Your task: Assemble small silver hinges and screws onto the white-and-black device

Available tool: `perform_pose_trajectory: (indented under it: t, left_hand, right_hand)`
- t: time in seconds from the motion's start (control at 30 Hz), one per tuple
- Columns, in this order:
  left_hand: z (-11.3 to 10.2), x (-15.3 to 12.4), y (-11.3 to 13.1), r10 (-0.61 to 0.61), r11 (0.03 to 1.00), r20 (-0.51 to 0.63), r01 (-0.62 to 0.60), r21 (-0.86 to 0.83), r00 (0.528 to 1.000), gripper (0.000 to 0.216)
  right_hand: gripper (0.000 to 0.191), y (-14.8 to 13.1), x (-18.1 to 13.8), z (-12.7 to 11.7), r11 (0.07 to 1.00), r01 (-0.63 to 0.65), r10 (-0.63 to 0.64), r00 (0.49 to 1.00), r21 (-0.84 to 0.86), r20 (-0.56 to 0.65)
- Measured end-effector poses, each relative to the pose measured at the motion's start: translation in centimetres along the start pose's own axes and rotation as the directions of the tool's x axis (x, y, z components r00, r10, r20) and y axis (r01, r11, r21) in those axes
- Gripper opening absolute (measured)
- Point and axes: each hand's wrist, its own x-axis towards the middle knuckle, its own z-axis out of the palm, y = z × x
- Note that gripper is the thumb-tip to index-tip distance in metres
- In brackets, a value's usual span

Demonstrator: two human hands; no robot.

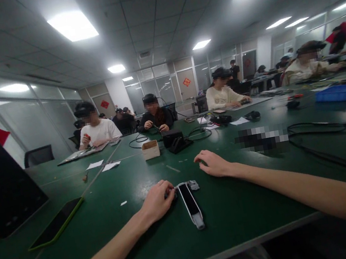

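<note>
Head view: the green table (pixel 246 205) has its near edge running low across the frame, just below the white-and-black device (pixel 191 204). The device lies flat and lengthwise, its near end close to that edge, with a small grey piece (pixel 193 185) touching its far end. Bare tabletop opens on both sides of it. To the left a phone in a green case (pixel 57 223) lies well apart. Beyond it stand a cardboard box (pixel 150 149) and a black unit (pixel 175 140). To the right, black cables (pixel 331 150) trail across the surface.

The left hand (pixel 157 201) comes in from the lower left, forearm low over the table, fingers bunched together and pinching the device's far left corner. The right hand (pixel 214 163) rests palm down beyond the device, clear of it, fingers loosely curled and slightly spread. Other people sit working across the table.
</note>
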Motion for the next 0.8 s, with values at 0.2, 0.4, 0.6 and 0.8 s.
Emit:
perform_pose_trajectory:
  t: [0.2,0.4,0.6,0.8]
  left_hand:
    - [-0.1,-0.1,0.1,-0.014,1.0,-0.007,0.014,0.001,1.0,0.022]
    - [-0.3,-0.1,0.3,-0.038,0.999,0.013,0.038,-0.01,0.999,0.021]
    - [-0.2,0.0,0.1,-0.034,0.999,-0.005,0.034,-0.005,0.999,0.023]
    - [-0.2,0.0,0.2,-0.033,0.999,0.005,0.033,-0.002,0.999,0.023]
  right_hand:
    - [0.018,1.0,0.1,0.6,0.998,-0.014,0.023,0.99,-0.066,0.136]
    - [0.015,1.2,0.3,0.8,0.998,0.013,-0.006,0.994,-0.06,0.113]
    - [0.022,2.5,0.6,0.2,0.997,-0.003,0.006,0.999,-0.08,0.038]
    - [0.03,3.9,0.5,0.3,0.996,0.024,-0.015,0.994,-0.082,0.108]
